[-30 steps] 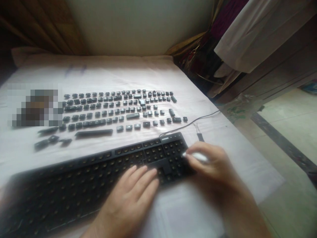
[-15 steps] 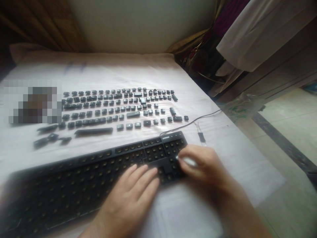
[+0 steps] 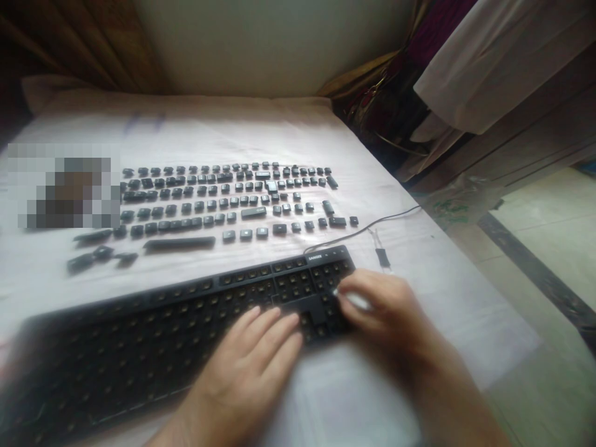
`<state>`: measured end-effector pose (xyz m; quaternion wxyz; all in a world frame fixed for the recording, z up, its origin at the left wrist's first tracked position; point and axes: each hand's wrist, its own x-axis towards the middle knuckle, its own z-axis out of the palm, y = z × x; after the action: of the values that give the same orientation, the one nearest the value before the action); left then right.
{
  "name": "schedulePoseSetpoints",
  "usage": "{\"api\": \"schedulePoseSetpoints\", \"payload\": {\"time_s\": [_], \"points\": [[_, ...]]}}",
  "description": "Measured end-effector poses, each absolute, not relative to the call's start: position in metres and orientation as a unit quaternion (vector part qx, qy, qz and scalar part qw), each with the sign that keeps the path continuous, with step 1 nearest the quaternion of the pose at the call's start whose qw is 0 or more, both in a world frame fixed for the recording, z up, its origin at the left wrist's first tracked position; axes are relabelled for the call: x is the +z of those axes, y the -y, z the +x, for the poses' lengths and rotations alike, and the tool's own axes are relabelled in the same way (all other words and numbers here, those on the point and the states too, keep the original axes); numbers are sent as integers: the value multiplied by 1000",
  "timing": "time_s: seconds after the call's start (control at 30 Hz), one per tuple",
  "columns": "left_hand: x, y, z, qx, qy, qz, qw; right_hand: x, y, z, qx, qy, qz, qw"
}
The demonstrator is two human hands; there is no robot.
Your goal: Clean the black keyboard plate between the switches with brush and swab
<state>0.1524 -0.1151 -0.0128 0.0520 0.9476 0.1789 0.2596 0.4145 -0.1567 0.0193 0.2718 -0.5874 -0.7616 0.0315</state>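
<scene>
At lower centre, resting left hand [image 3: 263,357], fingers together, on the keyboard [image 3: 153,323] and clamping a white tool [image 3: 359,300] in right hand [image 3: 388,304] over the keyboard's right end, with caps [image 3: 254,213] off, lined up mid-frame, not back on.

Your keyboard [image 3: 162,335] looks matt plastic. Beyond it, smooth plastic keycaps [image 3: 254,213] catch a faint sheen on softly creased cloth [image 3: 223,133]. At its right end, the white tool [image 3: 360,301] in your right hand [image 3: 388,307] looks smooth; farther right, see-through plastic film [image 3: 459,197] and glossy floor tiles [image 3: 544,214].
</scene>
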Motion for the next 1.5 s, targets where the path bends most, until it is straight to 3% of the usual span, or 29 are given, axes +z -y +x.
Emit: {"api": "schedulePoseSetpoints", "payload": {"time_s": [1.0, 1.23, 1.5], "points": [[-13, 116, 154, 271, -180, 944, 53, 19, 155, 410, 61, 765, -579, 276], [-14, 116, 154, 278, -181, 942, 58, 30, 164, 424, 32, 668, -650, 360], [-9, 112, 155, 272, -172, 946, 41, 33, 166, 429, 102, 663, -668, 322]]}}
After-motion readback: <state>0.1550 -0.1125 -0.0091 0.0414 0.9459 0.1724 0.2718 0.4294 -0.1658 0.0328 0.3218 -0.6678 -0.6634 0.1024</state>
